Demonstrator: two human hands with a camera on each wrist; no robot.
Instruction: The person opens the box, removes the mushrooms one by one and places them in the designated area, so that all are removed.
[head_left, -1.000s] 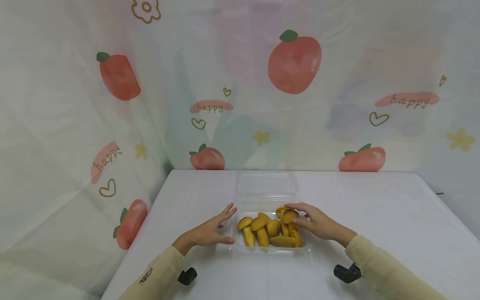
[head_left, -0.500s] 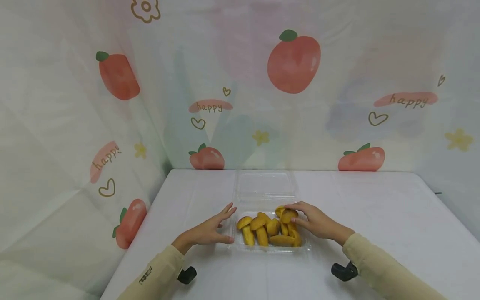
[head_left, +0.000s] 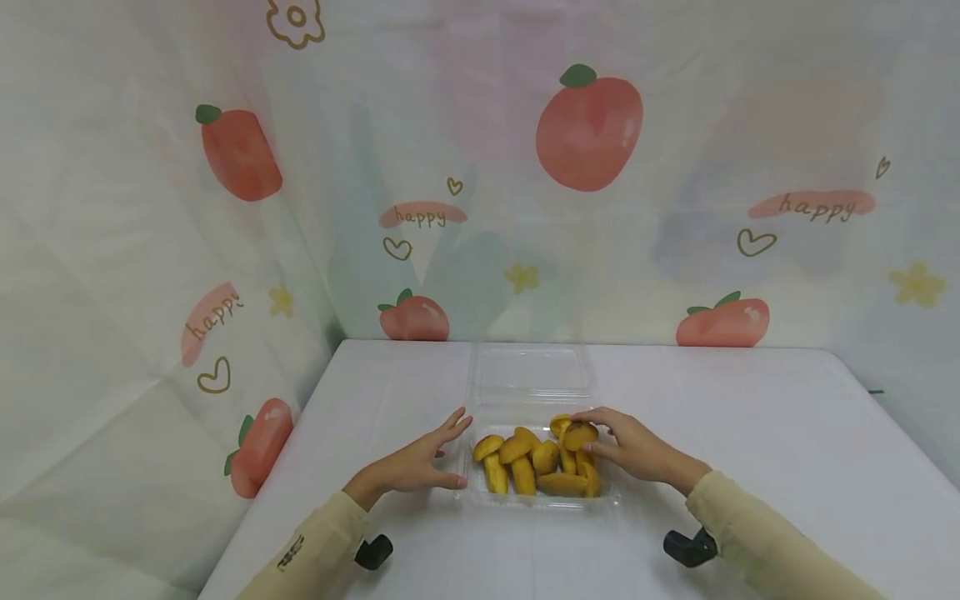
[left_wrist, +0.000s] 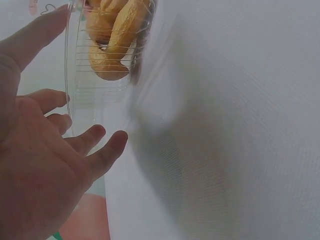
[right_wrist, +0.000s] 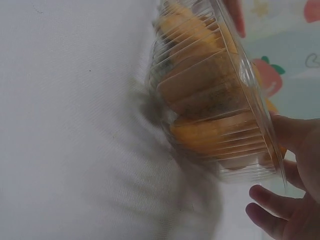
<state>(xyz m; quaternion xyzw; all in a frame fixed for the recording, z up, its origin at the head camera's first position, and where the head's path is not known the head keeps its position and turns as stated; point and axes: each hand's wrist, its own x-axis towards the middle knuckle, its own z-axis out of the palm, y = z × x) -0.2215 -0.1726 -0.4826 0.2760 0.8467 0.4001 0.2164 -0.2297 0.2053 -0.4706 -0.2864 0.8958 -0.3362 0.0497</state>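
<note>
Several yellow-brown mushrooms (head_left: pixel 522 467) lie in a clear plastic clamshell box (head_left: pixel 534 502). My left hand (head_left: pixel 415 461) is at the box's left end with thumb and fingers spread. In the left wrist view, the thumb and some fingertips of this left hand (left_wrist: pixel 45 155) meet the box's rim, while the lower fingers stand apart from it. At the box's right back corner my right hand (head_left: pixel 637 444) pinches a mushroom cap (head_left: pixel 581 436) between thumb and fingers. From the right wrist, the thumb of the right hand (right_wrist: pixel 300 165) reaches over the rim; the fingertips inside are hidden.
The box's clear lid (head_left: pixel 532 371) lies folded back behind it. A white-covered table (head_left: pixel 712 400) meets a printed fabric wall (head_left: pixel 480 125) at its back and left. Black wrist devices (head_left: pixel 690 547) hang below both sleeves.
The mushroom cap at the right hand has shifted and turned slightly toward that hand. The left hand and the box stay nearly where they were; the head view tilted a little.
</note>
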